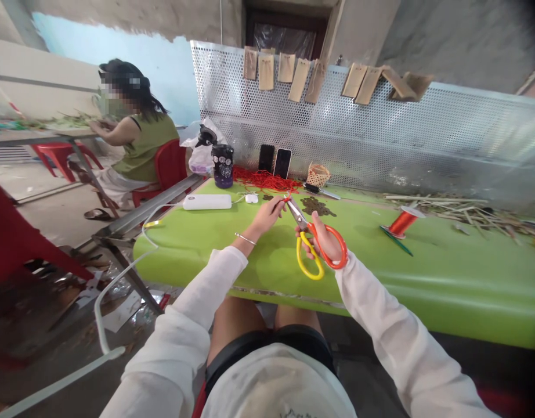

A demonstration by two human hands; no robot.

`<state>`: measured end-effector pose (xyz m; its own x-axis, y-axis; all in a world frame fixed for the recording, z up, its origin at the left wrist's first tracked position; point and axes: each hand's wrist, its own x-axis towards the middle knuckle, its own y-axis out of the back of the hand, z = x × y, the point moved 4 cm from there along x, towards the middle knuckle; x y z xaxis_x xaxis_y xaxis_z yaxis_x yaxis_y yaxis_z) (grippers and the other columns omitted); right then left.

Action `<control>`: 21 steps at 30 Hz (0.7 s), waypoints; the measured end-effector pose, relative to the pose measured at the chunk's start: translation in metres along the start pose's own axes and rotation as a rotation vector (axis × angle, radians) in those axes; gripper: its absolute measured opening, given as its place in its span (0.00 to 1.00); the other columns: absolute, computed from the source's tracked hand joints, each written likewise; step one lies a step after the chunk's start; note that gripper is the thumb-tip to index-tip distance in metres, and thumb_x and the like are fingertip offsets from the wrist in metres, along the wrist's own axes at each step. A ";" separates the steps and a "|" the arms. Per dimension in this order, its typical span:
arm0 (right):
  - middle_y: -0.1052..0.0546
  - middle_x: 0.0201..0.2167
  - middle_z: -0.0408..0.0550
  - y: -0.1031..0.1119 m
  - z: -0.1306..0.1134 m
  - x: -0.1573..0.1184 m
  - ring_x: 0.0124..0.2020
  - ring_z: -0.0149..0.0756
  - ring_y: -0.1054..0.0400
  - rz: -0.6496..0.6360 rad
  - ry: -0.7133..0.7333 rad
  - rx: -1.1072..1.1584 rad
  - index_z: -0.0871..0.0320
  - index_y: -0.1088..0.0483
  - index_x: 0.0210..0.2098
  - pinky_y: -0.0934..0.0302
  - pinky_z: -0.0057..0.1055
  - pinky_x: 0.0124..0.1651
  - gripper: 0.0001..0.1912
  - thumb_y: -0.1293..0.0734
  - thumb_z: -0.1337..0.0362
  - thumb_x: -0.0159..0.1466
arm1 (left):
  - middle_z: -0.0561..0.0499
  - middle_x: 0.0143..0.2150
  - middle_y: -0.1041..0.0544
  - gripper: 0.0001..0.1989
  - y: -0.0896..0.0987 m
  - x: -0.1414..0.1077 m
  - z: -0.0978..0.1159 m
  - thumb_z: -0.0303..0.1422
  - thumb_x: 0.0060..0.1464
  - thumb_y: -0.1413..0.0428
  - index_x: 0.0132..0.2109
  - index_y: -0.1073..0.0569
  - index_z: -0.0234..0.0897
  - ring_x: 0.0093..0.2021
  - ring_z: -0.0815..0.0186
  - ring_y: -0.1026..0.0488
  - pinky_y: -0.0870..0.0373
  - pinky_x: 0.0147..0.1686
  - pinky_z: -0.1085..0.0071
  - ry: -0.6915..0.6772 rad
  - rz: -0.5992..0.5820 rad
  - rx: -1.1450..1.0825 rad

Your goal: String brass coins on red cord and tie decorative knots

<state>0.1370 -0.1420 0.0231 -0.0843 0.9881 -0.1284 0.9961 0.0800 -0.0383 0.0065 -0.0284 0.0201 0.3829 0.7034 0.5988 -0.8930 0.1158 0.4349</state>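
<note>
My right hand (324, 239) is closed around a pair of scissors (299, 217) with one orange and one yellow handle loop. Their blades point up and left toward my left hand (270, 213), whose fingers are pinched on a short red cord (286, 199). The cord sits right at the blade tips; whether the blades touch it I cannot tell. Just beyond my hands lies a pile of red cord (267, 180). Flat brown coin-like pieces (317, 206) lie behind the scissors.
On the green table (441, 284) are a white power bank (206, 201), a dark tumbler (223, 167), two phones (282, 163), a small woven basket (318, 175), a red thread spool (404, 222) and plant strips (459, 210). Another person (152, 139) sits at a table on the left.
</note>
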 end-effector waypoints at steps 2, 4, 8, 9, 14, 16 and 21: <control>0.35 0.18 0.41 -0.001 0.002 0.002 0.13 0.25 0.43 -0.030 -0.008 0.050 0.58 0.35 0.34 0.46 0.22 0.12 0.32 0.51 0.37 0.60 | 0.56 0.24 0.32 0.12 0.000 0.000 0.000 0.36 0.62 0.58 0.35 0.36 0.36 0.24 0.73 0.33 0.37 0.29 0.76 0.006 -0.003 -0.015; 0.36 0.16 0.41 -0.001 0.003 0.003 0.13 0.26 0.44 -0.039 -0.011 0.068 0.58 0.35 0.34 0.47 0.22 0.12 0.33 0.52 0.36 0.60 | 0.55 0.27 0.30 0.12 0.000 0.000 0.001 0.36 0.62 0.58 0.35 0.36 0.36 0.24 0.73 0.32 0.36 0.29 0.76 0.011 -0.004 -0.032; 0.37 0.14 0.39 -0.003 0.005 0.004 0.10 0.25 0.46 -0.017 -0.022 0.013 0.59 0.36 0.34 0.50 0.21 0.12 0.34 0.53 0.34 0.58 | 0.54 0.31 0.29 0.11 -0.001 0.001 0.001 0.36 0.62 0.59 0.36 0.36 0.36 0.24 0.75 0.31 0.35 0.30 0.76 0.020 -0.004 -0.064; 0.37 0.14 0.39 -0.003 0.005 0.003 0.10 0.24 0.46 -0.011 -0.022 -0.004 0.59 0.36 0.34 0.50 0.21 0.11 0.34 0.53 0.35 0.59 | 0.54 0.32 0.29 0.11 -0.001 0.001 0.001 0.36 0.62 0.59 0.37 0.36 0.36 0.24 0.75 0.31 0.35 0.30 0.76 0.021 -0.006 -0.070; 0.38 0.14 0.38 -0.006 0.002 -0.001 0.09 0.23 0.48 0.047 -0.011 -0.100 0.59 0.38 0.32 0.52 0.21 0.10 0.33 0.53 0.36 0.60 | 0.55 0.30 0.29 0.11 -0.002 0.002 -0.001 0.36 0.62 0.58 0.36 0.36 0.36 0.22 0.75 0.32 0.35 0.28 0.77 0.031 -0.008 -0.099; 0.36 0.16 0.39 -0.006 0.001 -0.002 0.09 0.23 0.48 0.065 0.002 -0.123 0.58 0.38 0.32 0.52 0.21 0.10 0.32 0.53 0.36 0.59 | 0.55 0.30 0.29 0.11 -0.003 0.002 -0.002 0.36 0.62 0.58 0.37 0.36 0.35 0.22 0.76 0.32 0.35 0.28 0.77 0.034 -0.008 -0.114; 0.35 0.21 0.40 0.003 0.002 0.004 0.09 0.19 0.54 0.107 0.082 -0.181 0.59 0.38 0.31 0.55 0.21 0.10 0.32 0.51 0.35 0.59 | 0.52 0.34 0.27 0.13 -0.004 0.004 -0.007 0.39 0.62 0.59 0.36 0.38 0.35 0.22 0.77 0.31 0.36 0.24 0.78 0.052 0.002 -0.161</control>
<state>0.1393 -0.1377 0.0210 0.0174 0.9990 -0.0410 0.9885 -0.0110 0.1508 0.0097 -0.0214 0.0157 0.3724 0.7386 0.5620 -0.9215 0.2224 0.3184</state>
